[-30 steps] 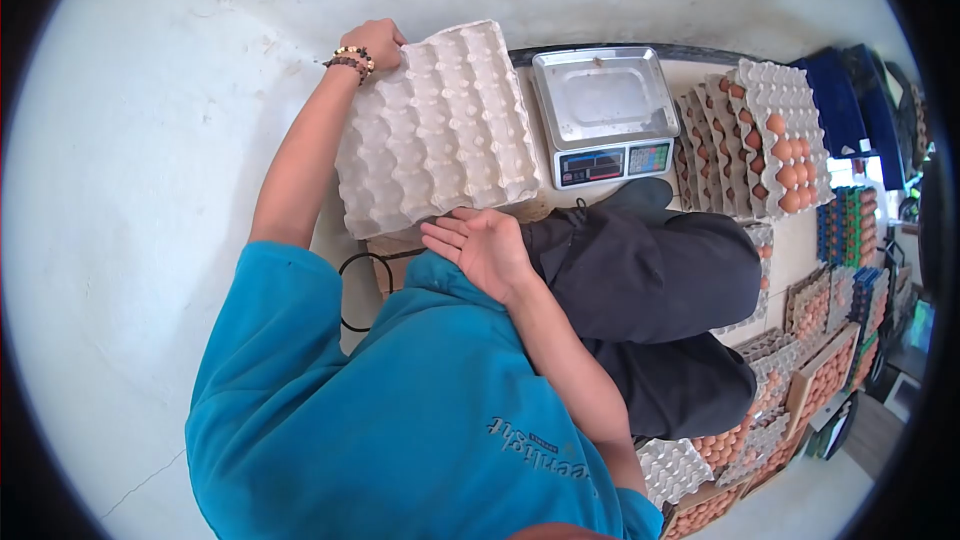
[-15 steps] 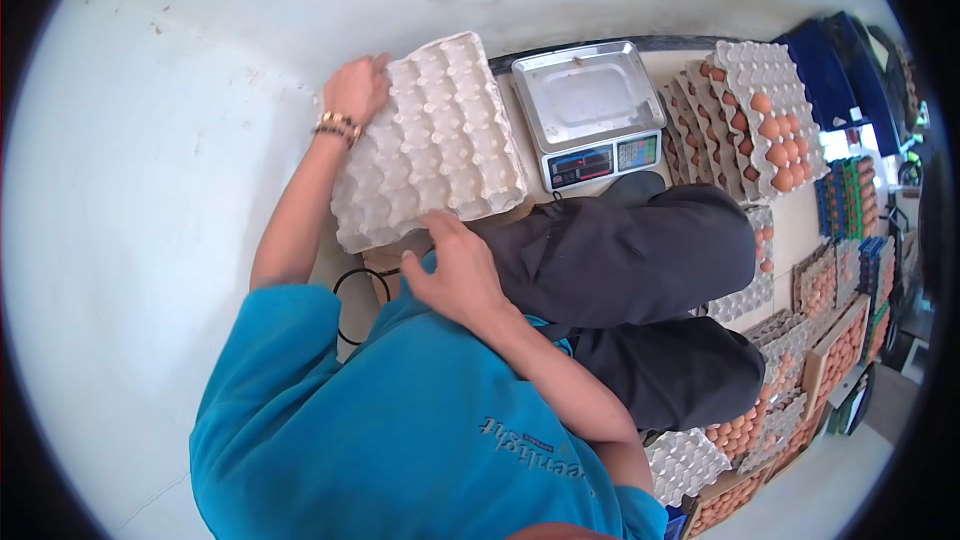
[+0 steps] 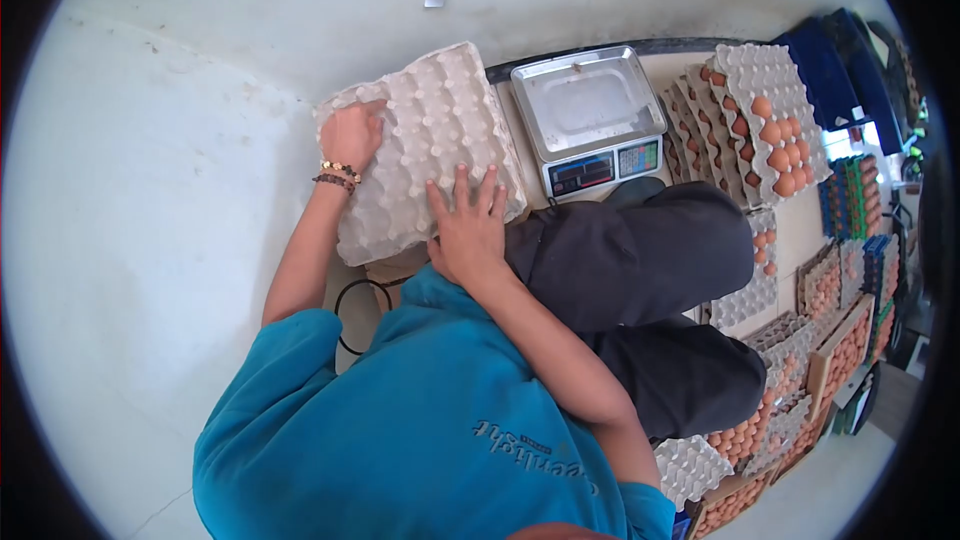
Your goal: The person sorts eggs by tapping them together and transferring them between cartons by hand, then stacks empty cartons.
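Observation:
A stack of grey cardboard egg trays (image 3: 425, 100) stands against the wall, its top tray showing bare cups. My left hand (image 3: 352, 134), with beaded bracelets at the wrist, is on the upper left part of this top tray, its fingers curled against the cardboard. On the tray's near right edge lies my right hand (image 3: 468, 230), palm down and fingers spread, holding nothing. Just right of the stack is a digital scale (image 3: 590, 105) with a bare metal pan and its keypad facing me.
My bent legs (image 3: 640, 260) extend to the right below the scale. Beyond it stand tilted trays with brown eggs (image 3: 785, 155). More egg trays and boxes of eggs (image 3: 840, 350) fill the right side, near blue crates (image 3: 820, 70). A black cable (image 3: 345, 315) loops below the stack.
My left hand has moved from the stack's upper left edge onto its top. My right hand has turned from palm up below the stack to palm down on the tray. The view has shifted slightly.

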`<state>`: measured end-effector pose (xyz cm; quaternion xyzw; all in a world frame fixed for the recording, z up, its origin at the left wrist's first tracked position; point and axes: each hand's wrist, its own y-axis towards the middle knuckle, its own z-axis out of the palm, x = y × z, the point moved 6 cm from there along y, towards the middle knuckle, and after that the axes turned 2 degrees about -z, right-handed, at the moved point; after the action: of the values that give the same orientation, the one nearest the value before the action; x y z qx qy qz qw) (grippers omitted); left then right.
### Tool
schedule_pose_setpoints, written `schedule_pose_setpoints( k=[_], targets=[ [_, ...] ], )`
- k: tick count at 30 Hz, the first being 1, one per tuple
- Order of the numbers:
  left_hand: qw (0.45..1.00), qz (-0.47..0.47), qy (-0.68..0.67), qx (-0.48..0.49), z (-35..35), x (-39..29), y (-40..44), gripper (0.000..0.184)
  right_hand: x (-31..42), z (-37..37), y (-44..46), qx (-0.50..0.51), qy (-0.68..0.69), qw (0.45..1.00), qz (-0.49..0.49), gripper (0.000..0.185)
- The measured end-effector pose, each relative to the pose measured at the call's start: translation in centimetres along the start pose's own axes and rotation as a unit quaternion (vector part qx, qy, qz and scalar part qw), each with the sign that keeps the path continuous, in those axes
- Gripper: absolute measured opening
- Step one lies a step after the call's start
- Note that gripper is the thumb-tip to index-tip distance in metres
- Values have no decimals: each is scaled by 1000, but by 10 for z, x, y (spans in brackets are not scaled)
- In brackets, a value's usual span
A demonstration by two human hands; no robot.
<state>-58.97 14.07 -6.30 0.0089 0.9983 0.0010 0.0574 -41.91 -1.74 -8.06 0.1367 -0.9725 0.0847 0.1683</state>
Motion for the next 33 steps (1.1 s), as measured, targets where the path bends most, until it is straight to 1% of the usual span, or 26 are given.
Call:
schedule_pose_setpoints(
  k=[6,9,10,11,12,13,14,15,16,18,19,21,22,24,25,26,27,29,30,31,32,33],
  targets=[
    [994,95,-8,-50,-4,-6,-9,27,-2,5,-2,-2,-5,1000,-5,81],
    [981,109,-87,-136,-21,7,1,24,-5,-8,-5,-2,50,999,-14,76],
    [970,24,-217,-110,-17,16,10,24,-6,-17,-6,-38,81,996,-11,74],
    [935,-64,-341,-79,-21,13,13,25,-6,-25,-9,-72,112,991,-9,72],
    [876,-151,-456,-46,-19,14,14,27,-7,-31,-10,-105,143,984,-8,70],
    [808,-152,-568,28,-15,15,18,36,-10,-36,-11,-140,197,970,-10,68],
    [714,-136,-680,90,-14,3,17,38,-15,-42,-12,-176,250,952,-13,65],
    [603,-113,-775,150,-16,-13,15,40,-19,-48,-12,-214,302,929,-16,63],
    [477,-86,-849,211,-21,-30,14,43,-23,-52,-12,-217,348,912,-11,59],
    [456,-63,-859,226,-10,-37,26,46,-32,-62,-16,-228,435,871,2,53],
    [445,-53,-863,236,-2,-40,33,48,-35,-68,-19,-246,444,862,-8,49],
    [508,-55,-835,205,-9,-60,36,48,-40,-80,-28,-276,464,841,-26,41],
    [539,-59,-819,188,-11,-66,36,48,-43,-84,-33,-271,512,815,-16,38],
    [647,-16,-747,151,-7,-69,42,47,-50,-97,-47,-259,602,755,3,32],
    [696,7,-706,132,-4,-72,46,46,-56,-104,-57,-269,623,734,4,29],
    [766,59,-636,81,-4,-75,50,44,-63,-111,-69,-280,642,714,5,27],
    [822,110,-558,27,-3,-78,51,43,-73,-121,-80,-290,660,693,7,24],
    [904,197,-373,-70,-8,-85,47,38,-102,-151,-106,-364,647,669,27,23],
    [925,237,-275,-112,-11,-88,42,36,-120,-164,-121,-409,632,657,34,25],
    [928,231,-275,-103,-4,-85,43,36,-144,-174,-141,-452,595,663,53,28],
    [928,230,-279,-89,6,-80,43,36,-169,-183,-163,-505,561,651,74,31],
    [930,246,-256,-97,9,-78,43,35,-193,-193,-189,-550,539,626,127,32]
  ],
)
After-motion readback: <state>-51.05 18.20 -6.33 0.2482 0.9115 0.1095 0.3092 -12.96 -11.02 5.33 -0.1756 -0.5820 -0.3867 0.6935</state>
